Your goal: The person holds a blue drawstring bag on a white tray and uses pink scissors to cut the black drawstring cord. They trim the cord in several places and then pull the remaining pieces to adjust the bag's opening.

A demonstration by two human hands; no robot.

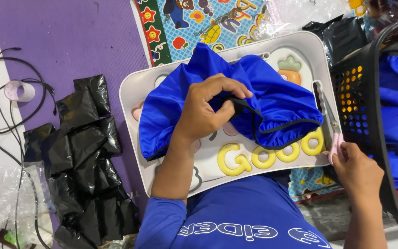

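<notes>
Fabric (277,103), bright blue and glossy with a thin black trim along its edges, lies bunched on a white tray (132,92) in front of the person. It covers most of the tray's middle and left, its folds heaped toward the far side. The left hand (206,110) is closed on it, fingers curled and pinching a fold with the black trim near the middle of the heap. The right hand (358,168), at the tray's near right corner, grips the pink handle of scissors (330,122), whose blades lie along the tray's right edge, pointing away from the person.

Raised yellow letters (240,159) show on the tray just near of the fabric, and a carrot shape (290,69) shows at the far right. The tray sits over a purple mat (70,37), with a colourful cartoon mat (194,23) beyond it. Crumpled black bags (81,161) lie in a pile to the left, beside black cables (5,110) and a tape roll (19,91). A black basket (360,92) with more blue cloth stands at the right.
</notes>
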